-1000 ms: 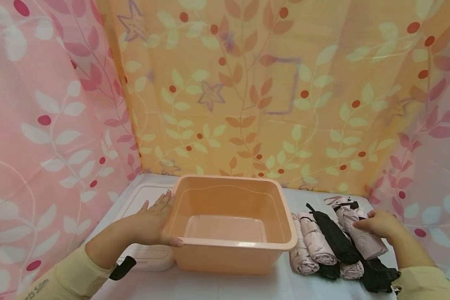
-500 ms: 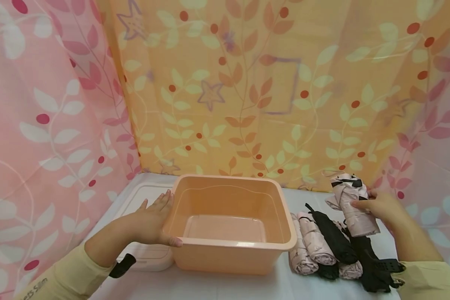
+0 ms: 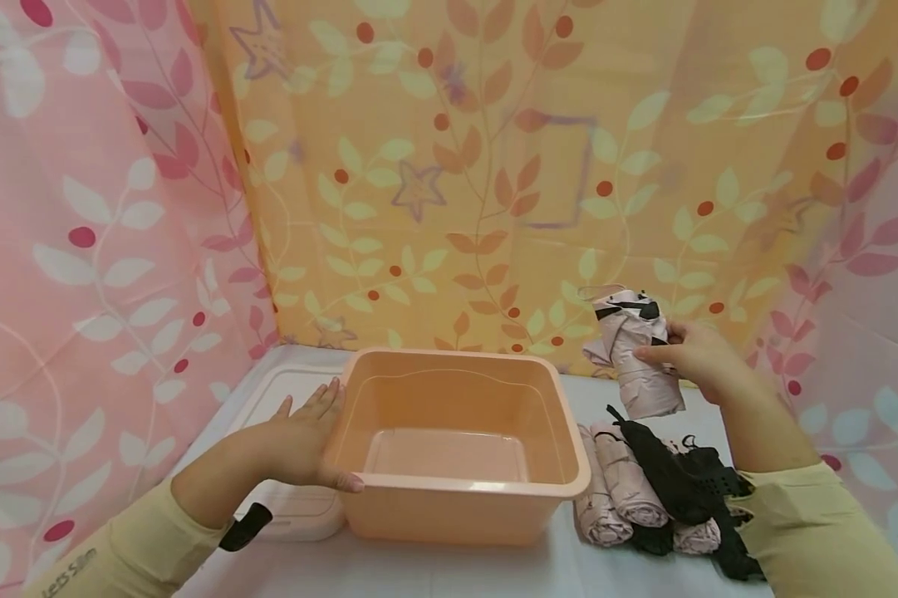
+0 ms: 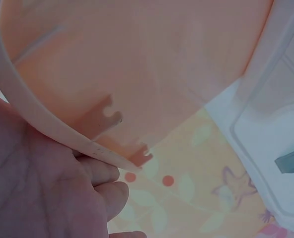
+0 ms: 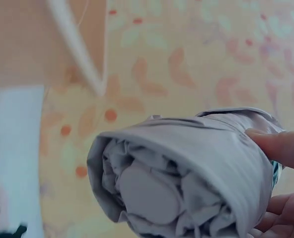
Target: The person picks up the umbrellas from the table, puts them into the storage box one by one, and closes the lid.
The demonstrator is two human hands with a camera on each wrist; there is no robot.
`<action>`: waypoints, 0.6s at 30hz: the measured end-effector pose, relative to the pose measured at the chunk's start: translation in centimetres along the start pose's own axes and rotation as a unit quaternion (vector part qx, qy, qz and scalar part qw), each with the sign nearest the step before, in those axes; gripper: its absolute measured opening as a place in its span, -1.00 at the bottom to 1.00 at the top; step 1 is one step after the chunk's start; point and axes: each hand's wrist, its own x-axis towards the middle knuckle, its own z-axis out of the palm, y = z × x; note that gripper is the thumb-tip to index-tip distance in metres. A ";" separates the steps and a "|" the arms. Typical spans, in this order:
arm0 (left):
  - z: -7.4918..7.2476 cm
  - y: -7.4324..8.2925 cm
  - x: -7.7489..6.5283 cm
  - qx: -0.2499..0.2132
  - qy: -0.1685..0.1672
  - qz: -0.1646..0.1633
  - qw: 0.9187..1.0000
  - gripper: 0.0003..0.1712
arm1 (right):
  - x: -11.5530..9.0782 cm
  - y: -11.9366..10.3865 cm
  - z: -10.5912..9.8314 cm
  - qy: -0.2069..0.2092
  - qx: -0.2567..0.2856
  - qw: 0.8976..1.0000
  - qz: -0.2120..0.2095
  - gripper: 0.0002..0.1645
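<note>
Two hands (image 3: 302, 440) (image 3: 699, 359): left on tub (image 3: 456, 517), right aloft

Roll you hold: a pale-pink cylindrical fabric bundle (image 3: 628, 365) with black markings near its top; your right-wrist view renders it greyer. Pile: you have pale-pink rolled fabric cylinders (image 3: 628, 482) and a long black fabric roll (image 3: 665, 473). Container: a rectangular peach plastic tub (image 3: 456, 515), plain. Flat plastic lid (image 3: 284, 390): white. Tabletop (image 3: 419, 573): white. Your pale-yellow fabric left sleeve (image 3: 142, 531) bears dark lettering. Yellow-orange fabric backdrop (image 3: 419, 282): pale-green and orange leaves, red dots, purple star outlines. Pink left fabric curtain (image 3: 142, 274): whitish and deeper-pink leaves, magenta dots.
</note>
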 end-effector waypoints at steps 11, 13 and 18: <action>0.0 -0.1 0.0 -0.007 0.005 0.003 1.000 0.51 | 1.5 -6.0 4.3 -0.050 0.075 0.996 -0.009 -0.37; 0.0 -0.1 0.0 -0.007 0.006 0.004 1.000 0.51 | 1.9 -7.0 5.5 -0.065 0.082 0.994 -0.009 -0.38; 0.1 -0.1 0.0 -0.003 0.008 0.006 1.000 0.51 | 2.7 -9.1 8.4 -0.102 0.081 0.991 -0.007 -0.39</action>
